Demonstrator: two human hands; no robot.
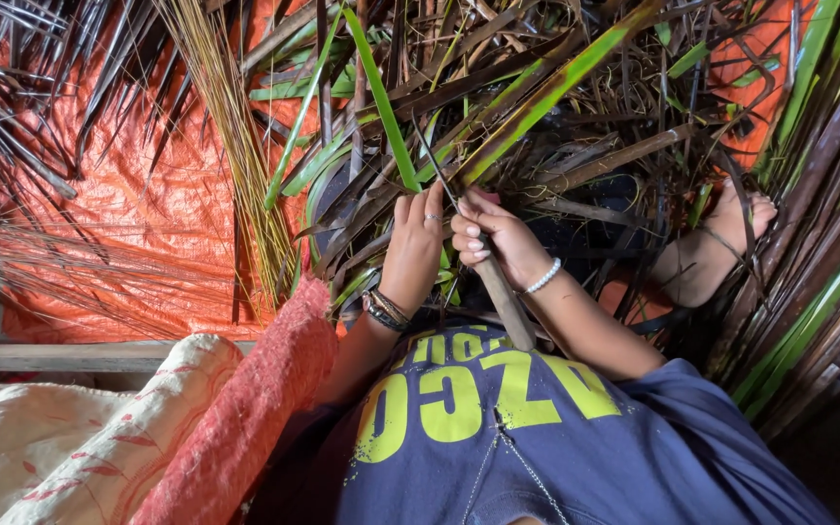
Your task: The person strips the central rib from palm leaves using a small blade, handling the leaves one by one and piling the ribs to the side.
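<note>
Orange tarp (148,194) fills the upper left. At frame centre, your left hand (415,243) pinches a leaf (527,102); your right hand (493,238) is closed around a knife (505,301).

Orange tarpaulin (148,224), bundle of pale dry midribs (235,146), red rolled mat (245,428), cream patterned cloth (80,437).

A leaf-stripping work spot: palm fronds (537,87) heaped over orange tarpaulin (167,214).
</note>
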